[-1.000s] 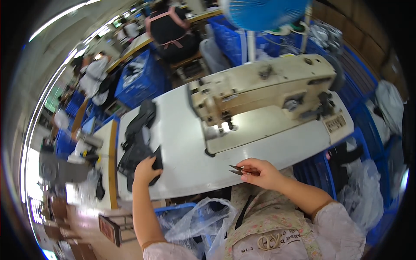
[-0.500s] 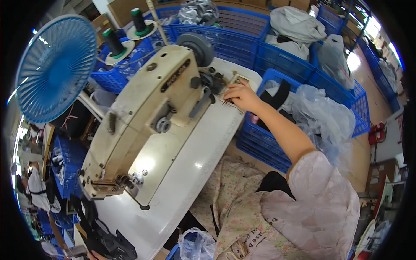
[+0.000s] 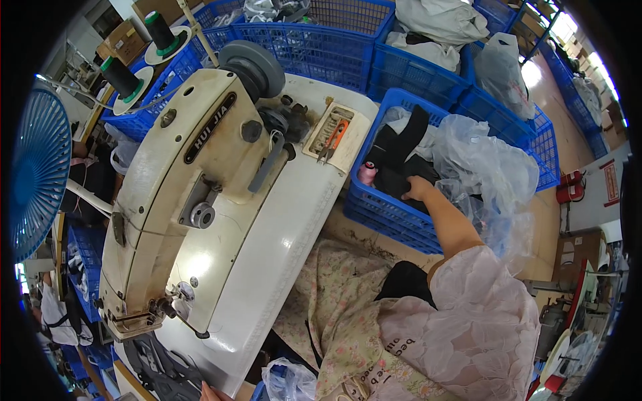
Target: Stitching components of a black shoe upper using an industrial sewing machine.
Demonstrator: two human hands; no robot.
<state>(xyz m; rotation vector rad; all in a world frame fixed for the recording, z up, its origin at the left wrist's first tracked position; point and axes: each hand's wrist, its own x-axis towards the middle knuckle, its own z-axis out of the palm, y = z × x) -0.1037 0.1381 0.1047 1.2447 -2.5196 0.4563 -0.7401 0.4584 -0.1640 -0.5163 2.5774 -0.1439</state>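
Your right hand [image 3: 420, 189] moved from the cream rectangular tray [image 3: 360, 137] into the blue latticed plastic crate [image 3: 384, 212] — fingers on black fabric [image 3: 393, 179], can't tell if pinching. Orange-handled metal snips [image 3: 334, 137] in tray. Left hand [image 3: 208, 392] by flat dark-grey pieces [image 3: 157, 366] — grip unclear.

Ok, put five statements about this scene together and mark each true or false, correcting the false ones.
1. The right grip is at the black pieces in a blue basket. True.
2. The orange-handled snips are in the right grip. False: they lie in the cream tray on the machine table.
3. The left grip is fully in view. False: only a small part shows at the lower edge, beside dark pieces.
4. A pink spool is in the same basket as the black pieces. True.
5. The fan at the picture's left is red. False: it is blue.
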